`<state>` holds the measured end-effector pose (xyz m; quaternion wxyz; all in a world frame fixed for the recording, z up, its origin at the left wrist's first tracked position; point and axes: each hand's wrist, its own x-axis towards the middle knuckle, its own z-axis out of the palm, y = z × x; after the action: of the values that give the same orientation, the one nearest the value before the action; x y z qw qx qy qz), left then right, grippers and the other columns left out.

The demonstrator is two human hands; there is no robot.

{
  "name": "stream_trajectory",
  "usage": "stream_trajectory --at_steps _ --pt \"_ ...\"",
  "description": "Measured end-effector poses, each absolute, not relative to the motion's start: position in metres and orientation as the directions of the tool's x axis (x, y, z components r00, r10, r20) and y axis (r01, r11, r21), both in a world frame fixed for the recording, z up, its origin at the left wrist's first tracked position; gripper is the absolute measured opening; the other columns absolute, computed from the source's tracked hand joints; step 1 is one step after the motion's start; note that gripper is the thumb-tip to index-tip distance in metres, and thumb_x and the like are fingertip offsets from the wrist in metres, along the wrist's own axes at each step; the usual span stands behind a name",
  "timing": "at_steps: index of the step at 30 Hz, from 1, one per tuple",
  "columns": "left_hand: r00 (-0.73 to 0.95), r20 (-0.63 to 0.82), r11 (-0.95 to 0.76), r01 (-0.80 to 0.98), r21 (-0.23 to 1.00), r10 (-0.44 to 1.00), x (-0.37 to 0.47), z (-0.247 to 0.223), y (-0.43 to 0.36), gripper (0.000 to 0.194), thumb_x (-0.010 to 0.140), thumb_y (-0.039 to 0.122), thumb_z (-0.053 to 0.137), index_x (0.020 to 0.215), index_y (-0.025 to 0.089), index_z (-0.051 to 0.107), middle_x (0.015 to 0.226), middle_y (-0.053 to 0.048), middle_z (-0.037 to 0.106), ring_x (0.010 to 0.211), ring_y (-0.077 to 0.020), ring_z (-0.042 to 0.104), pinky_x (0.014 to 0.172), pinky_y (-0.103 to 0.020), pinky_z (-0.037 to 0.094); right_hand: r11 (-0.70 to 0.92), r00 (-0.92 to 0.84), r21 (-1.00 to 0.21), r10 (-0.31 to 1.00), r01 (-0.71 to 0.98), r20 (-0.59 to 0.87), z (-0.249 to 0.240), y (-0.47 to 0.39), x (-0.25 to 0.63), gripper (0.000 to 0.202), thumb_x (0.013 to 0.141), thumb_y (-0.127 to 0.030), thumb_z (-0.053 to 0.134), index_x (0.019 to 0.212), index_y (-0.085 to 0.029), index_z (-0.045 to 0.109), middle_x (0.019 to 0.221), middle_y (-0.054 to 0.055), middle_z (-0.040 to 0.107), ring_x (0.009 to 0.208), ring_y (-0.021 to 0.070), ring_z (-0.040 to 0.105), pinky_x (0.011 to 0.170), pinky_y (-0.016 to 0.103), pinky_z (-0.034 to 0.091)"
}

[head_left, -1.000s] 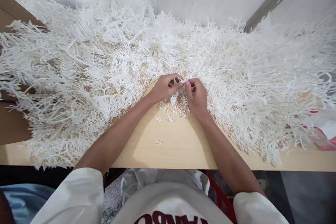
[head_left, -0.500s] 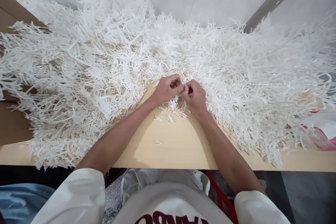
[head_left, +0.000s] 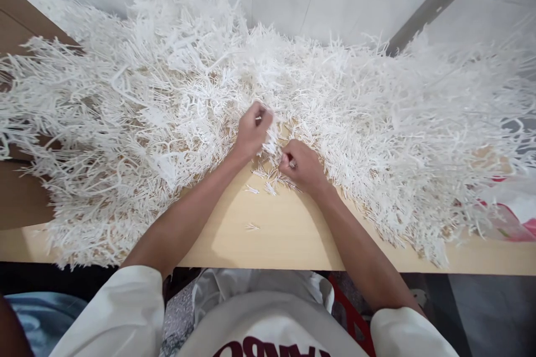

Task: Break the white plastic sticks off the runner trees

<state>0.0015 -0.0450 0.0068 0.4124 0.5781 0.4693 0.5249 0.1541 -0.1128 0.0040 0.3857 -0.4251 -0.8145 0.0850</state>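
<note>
A large heap of thin white branching strands spreads across a pale wooden table. My left hand, curled closed, pinches a small white clump that hangs between the two hands. To its right and slightly nearer me, my right hand is closed just above the table; what its fingers hold, if anything, is too small to make out. Short loose white pieces lie below the hands, and one separate piece rests closer to the table's front edge.
Cardboard stands at the left. At the right end of the table lies a clear and pink plastic bag. A grey metal bar slants behind the heap against the tiles. Blue cloth shows at the lower left.
My hands have moved apart from where their fingertips met. The left went up and left, the right slightly down and left. A white clump now shows between them.
</note>
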Motion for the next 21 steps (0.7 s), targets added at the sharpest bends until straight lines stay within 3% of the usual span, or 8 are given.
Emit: stream_trajectory --at_steps 4,6,9,12,16,21 --pt "0.189 0.222 -0.244 0.104 0.964 0.957 0.004 0.008 -0.050 0.016 0.084 0.029 0.061 0.074 0.020 0.052 0.060 0.006 0.043 0.052 -0.0060 0.036 0.050 -0.022 0.032 0.507 0.007 -0.648 0.785 0.568 0.620 0.008 -0.109 0.158 0.001 0.089 -0.023 0.055 0.089 -0.023 0.056 0.080 -0.001 0.058 0.074 0.0123 0.054 0.068 0.029 0.044" --pt "0.246 0.242 -0.279 0.129 0.951 0.938 0.005 0.007 -0.053 0.011 0.082 0.029 0.063 0.079 0.019 0.059 0.059 0.006 0.046 0.051 -0.0057 0.038 0.050 -0.021 0.033 0.417 0.125 -0.725 0.816 0.548 0.564 0.008 -0.105 0.160 0.013 0.091 -0.029 0.058 0.102 -0.024 0.061 0.091 0.001 0.062 0.082 0.0133 0.059 0.072 0.030 0.047" --pt "0.344 0.357 -0.440 0.203 0.875 0.868 0.005 0.006 -0.054 0.010 0.082 0.028 0.064 0.083 0.019 0.066 0.065 0.003 0.057 0.059 -0.0067 0.049 0.058 -0.021 0.041 0.330 0.102 -0.769 0.886 0.547 0.453 0.007 -0.101 0.161 0.021 0.092 -0.040 0.060 0.106 -0.026 0.066 0.099 0.002 0.067 0.086 0.0141 0.062 0.074 0.031 0.049" --pt "0.357 0.437 -0.533 0.239 0.812 0.826 0.004 0.006 -0.055 0.014 0.086 0.031 0.062 0.090 0.019 0.070 0.084 -0.002 0.069 0.074 -0.0086 0.060 0.065 -0.021 0.045 0.338 0.062 -0.763 0.895 0.551 0.441 0.005 -0.100 0.161 0.023 0.092 -0.045 0.059 0.103 -0.026 0.070 0.093 0.001 0.071 0.080 0.0133 0.063 0.072 0.031 0.050" --pt "0.409 0.323 -0.443 0.241 0.864 0.853 0.004 0.007 -0.057 0.022 0.090 0.037 0.059 0.099 0.020 0.069 0.093 -0.003 0.074 0.078 -0.0092 0.067 0.067 -0.020 0.048 0.342 0.130 -0.735 0.855 0.586 0.501 0.005 -0.102 0.161 0.023 0.093 -0.045 0.059 0.096 -0.026 0.072 0.085 0.000 0.072 0.075 0.0134 0.063 0.068 0.030 0.050" --pt "0.393 0.275 -0.371 0.195 0.908 0.878 0.005 0.008 -0.057 0.014 0.085 0.028 0.062 0.094 0.019 0.067 0.090 -0.002 0.074 0.084 -0.0097 0.069 0.069 -0.018 0.049 0.341 0.130 -0.734 0.855 0.588 0.502 0.005 -0.103 0.160 0.023 0.095 -0.044 0.055 0.092 -0.024 0.065 0.085 0.001 0.067 0.076 0.0133 0.060 0.069 0.030 0.049"
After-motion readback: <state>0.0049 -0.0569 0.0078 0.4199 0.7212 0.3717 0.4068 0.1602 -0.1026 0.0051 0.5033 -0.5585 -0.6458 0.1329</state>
